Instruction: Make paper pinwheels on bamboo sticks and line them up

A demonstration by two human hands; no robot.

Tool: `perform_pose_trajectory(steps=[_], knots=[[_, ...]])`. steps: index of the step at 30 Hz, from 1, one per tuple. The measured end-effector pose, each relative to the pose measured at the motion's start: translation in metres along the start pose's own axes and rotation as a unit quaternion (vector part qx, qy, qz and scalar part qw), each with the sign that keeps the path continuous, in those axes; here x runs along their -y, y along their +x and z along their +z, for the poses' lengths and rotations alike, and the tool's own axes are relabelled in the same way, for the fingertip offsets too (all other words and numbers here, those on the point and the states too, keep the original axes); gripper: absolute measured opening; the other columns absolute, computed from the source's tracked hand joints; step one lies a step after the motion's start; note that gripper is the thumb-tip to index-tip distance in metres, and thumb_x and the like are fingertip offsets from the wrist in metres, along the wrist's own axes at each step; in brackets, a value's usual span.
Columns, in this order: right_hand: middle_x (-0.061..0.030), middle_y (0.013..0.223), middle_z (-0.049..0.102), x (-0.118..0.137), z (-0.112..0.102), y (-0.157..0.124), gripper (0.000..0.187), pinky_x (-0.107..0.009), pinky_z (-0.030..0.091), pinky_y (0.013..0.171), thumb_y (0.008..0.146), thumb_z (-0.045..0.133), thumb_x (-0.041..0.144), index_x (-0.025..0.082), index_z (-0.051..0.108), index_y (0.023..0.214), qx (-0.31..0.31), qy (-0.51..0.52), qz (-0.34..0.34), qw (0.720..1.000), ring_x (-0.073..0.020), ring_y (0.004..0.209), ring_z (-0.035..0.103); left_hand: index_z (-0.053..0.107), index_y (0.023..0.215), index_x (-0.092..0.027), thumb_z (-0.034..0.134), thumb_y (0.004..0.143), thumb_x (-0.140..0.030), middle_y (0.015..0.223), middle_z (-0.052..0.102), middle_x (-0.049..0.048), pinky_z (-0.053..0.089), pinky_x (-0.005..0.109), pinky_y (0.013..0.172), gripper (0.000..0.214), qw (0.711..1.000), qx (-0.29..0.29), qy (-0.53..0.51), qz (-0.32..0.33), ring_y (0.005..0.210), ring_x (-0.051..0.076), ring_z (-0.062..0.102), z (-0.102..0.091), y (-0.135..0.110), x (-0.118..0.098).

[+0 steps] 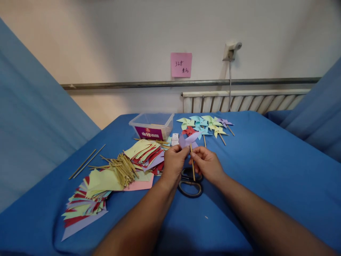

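My left hand (174,160) pinches a purple paper pinwheel (189,140) at its lower edge, near the middle of the table. A thin wooden stick (193,164) stands against the pinwheel and slants down toward me. The fingers of my right hand (207,163) are closed on that stick near its top. Below both hands lies a pair of scissors with black handles (190,189); its blades are hidden. Whatever joins pinwheel and stick cannot be made out.
Several finished pinwheels (204,124) lie at the back right. Left of my hands are stacks of coloured paper (103,183) and a pile of short sticks (122,170). A clear plastic box (151,124) and small white boxes (175,138) stand behind. Blue curtains flank the table (253,160).
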State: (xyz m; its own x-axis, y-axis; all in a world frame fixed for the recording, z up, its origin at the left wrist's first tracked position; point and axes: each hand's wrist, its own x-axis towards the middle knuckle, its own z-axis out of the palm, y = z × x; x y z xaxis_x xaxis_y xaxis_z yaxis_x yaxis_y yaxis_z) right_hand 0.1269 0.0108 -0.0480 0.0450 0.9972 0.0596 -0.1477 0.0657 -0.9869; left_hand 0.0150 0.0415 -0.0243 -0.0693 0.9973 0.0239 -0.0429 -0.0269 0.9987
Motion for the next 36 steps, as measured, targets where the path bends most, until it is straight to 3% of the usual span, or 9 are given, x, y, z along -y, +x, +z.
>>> perform_pose_trajectory(steps=[6, 17, 36], knots=[[0.0039, 0.062, 0.063, -0.0002, 0.0007, -0.0010, 0.041, -0.019, 0.035, 0.034, 0.076, 0.065, 0.060, 0.021, 0.055, 0.082, 0.010, 0.008, -0.002, 1.000, -0.0073, 0.037, 0.047, 0.066, 0.057, -0.014, 0.072, 0.062, -0.032, 0.053, 0.055, -0.0019, 0.033, 0.023, 0.051, 0.019, 1.000, -0.002, 0.013, 0.018, 0.052, 0.010, 0.043, -0.0002, -0.0031, -0.0042], [0.0031, 0.061, 0.062, 0.0037, -0.0016, 0.0009, 0.043, -0.018, 0.030, 0.036, 0.073, 0.069, 0.060, 0.020, 0.056, 0.077, 0.021, 0.038, -0.002, 0.999, -0.0058, 0.038, 0.044, 0.060, 0.050, -0.017, 0.069, 0.066, -0.030, 0.049, 0.051, -0.0037, 0.031, 0.023, 0.050, 0.023, 0.996, -0.004, 0.065, 0.061, 0.051, 0.010, 0.040, -0.0001, -0.0043, -0.0053], [0.0041, 0.062, 0.062, 0.0030, -0.0089, 0.0017, 0.034, -0.019, 0.026, 0.038, 0.076, 0.072, 0.050, 0.019, 0.058, 0.078, 0.088, 0.137, 0.024, 0.986, -0.0049, 0.038, 0.038, 0.067, 0.055, -0.016, 0.070, 0.070, -0.029, 0.053, 0.059, -0.0012, 0.035, 0.023, 0.054, 0.020, 0.994, -0.009, 0.077, 0.073, 0.054, 0.012, 0.047, 0.0008, -0.0091, -0.0100]])
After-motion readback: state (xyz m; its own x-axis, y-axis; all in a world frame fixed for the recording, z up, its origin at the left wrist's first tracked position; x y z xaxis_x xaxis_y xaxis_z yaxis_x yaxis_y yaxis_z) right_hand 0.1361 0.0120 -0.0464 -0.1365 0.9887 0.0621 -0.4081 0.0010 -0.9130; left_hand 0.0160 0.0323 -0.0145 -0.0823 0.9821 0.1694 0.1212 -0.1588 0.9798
